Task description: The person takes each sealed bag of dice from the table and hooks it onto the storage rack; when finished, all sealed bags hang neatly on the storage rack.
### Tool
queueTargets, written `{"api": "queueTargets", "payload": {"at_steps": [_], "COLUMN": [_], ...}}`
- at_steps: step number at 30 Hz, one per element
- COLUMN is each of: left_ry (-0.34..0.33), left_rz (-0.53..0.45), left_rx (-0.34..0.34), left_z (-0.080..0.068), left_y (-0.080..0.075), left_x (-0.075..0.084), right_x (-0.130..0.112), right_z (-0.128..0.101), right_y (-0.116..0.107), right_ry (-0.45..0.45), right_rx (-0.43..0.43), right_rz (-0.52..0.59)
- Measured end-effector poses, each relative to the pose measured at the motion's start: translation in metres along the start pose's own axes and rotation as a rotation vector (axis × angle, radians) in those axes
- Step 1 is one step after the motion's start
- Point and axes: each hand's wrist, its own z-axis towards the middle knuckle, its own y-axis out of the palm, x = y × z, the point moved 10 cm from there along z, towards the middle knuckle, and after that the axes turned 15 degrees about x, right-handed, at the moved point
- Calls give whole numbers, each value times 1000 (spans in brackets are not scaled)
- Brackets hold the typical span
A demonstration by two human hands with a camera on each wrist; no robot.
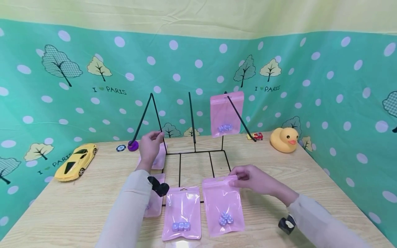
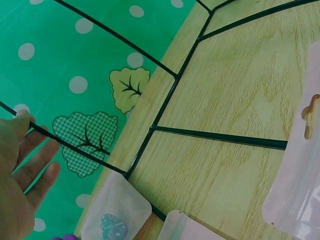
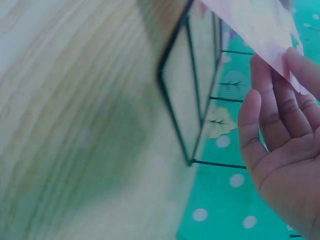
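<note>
Nearest me, a dice pouch (image 1: 182, 213) is lying on the bench (image 1: 310, 179). At two o'clock from it, the right hand (image 1: 257, 181) is pinching another pouch (image 1: 223, 205) by its top edge; the left hand (image 1: 150, 146) is curling around the wire rack (image 1: 192, 151). Tugging could be tipping that rack.

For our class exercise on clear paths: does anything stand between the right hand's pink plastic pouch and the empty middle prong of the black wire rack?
Nothing visible does. The right hand pinches the pink plastic pouch by its top; only bare base wires lie before the middle prong.
</note>
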Motion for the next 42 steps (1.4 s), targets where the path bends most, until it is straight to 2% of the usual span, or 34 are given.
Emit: {"api": "queueTargets", "payload": {"at_steps": [7,12,24,30,33,37,42], "left_ry": [14,46,69,67,62,56,46], "left_rz": [-26,-27,-52,-64,-72,-71,-86], "left_rx": [1,13,62,40,28,29,26], "left_z": [2,3,5,4,5,6,6], "left_y": [0,-1,-5,-5,-5,-5,-5], "left_x": [-1,3,17,16,15,13,12], "right_x": [-30,-50,-102,-126,-136,-147,-153], "right_z": [-13,-22,-32,-37,-39,-39,-35], "right_y": [-9,-12,-24,-27,-29,-35,-43], "right_ry": [-43,-80,-308,-444,-508,-524,-453], "right_rx": [-12,5,168,277,315,375,449], "right_rz": [86,68,-14,-51,-17,67,170]}}
